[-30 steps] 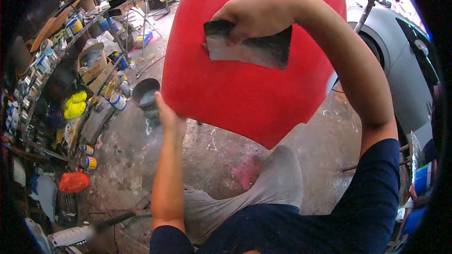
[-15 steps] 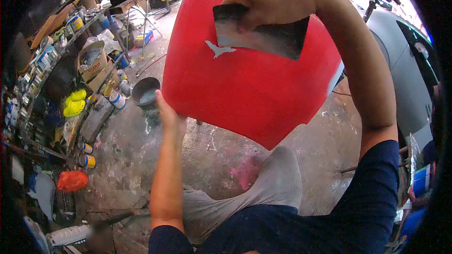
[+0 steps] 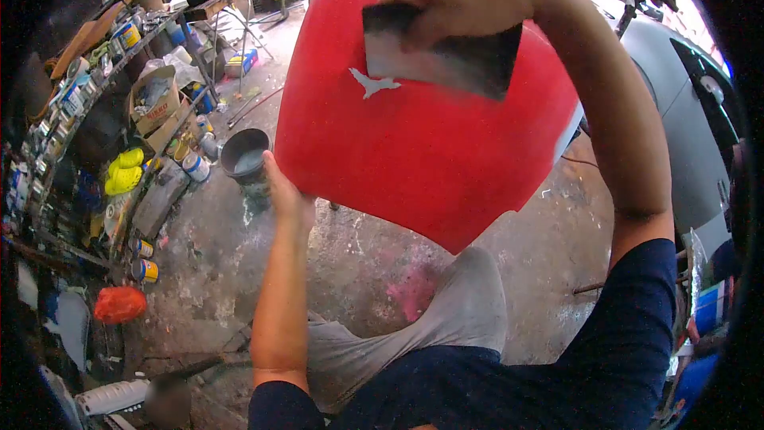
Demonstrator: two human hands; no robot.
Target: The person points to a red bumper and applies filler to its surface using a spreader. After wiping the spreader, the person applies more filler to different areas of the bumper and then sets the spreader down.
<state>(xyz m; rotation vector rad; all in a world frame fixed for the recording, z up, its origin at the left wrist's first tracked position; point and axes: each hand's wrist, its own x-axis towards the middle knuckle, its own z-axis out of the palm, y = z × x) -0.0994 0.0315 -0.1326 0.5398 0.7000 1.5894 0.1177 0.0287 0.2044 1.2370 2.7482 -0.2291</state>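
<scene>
A large red panel point(image 3: 398, 159), grey along its far and right edges, is held up in front of me. A light grey bare patch point(image 3: 374, 84) shows on its surface. My right hand point(image 3: 454, 4) presses a dark, grey-smeared sheet of sandpaper point(image 3: 469, 64) onto the panel's upper part, just right of that patch. My left hand point(image 3: 290, 195) grips the panel's lower left edge, thumb along the side and the other fingers hidden beneath.
A dark bucket point(image 3: 245, 155) with pale liquid stands left of the panel. Shelves with cans point(image 3: 72, 99), a cardboard box point(image 3: 155, 99) and yellow clogs point(image 3: 123, 171) line the left. An orange-red bag point(image 3: 119, 304) lies nearer. A grey car point(image 3: 676, 95) is at the right.
My right hand and the sandpaper have barely shifted on the panel. My left hand keeps its hold on the edge. The camera view has moved very slightly.
</scene>
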